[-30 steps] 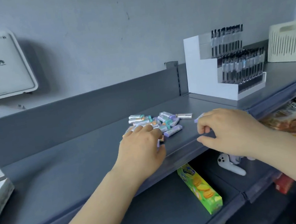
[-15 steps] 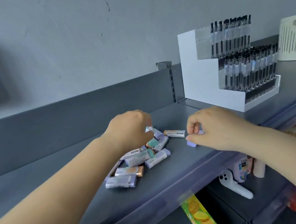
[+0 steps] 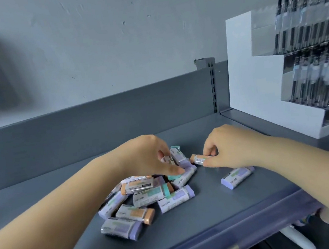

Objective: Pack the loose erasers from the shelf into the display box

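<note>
Two hands (image 3: pixel 149 156) (image 3: pixel 229 146) pinch erasers (image 3: pixel 146 193) left of pen display (image 3: pixel 277 86).

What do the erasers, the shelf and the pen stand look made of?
Erasers: soft pastel rubber, matte, in printed paper sleeves with visible text. Shelf: probably painted sheet metal, smooth grey, with a slotted upright behind. Pen stand: white card or plastic, unclear which, with clear glossy tiers that reflect light.
</note>
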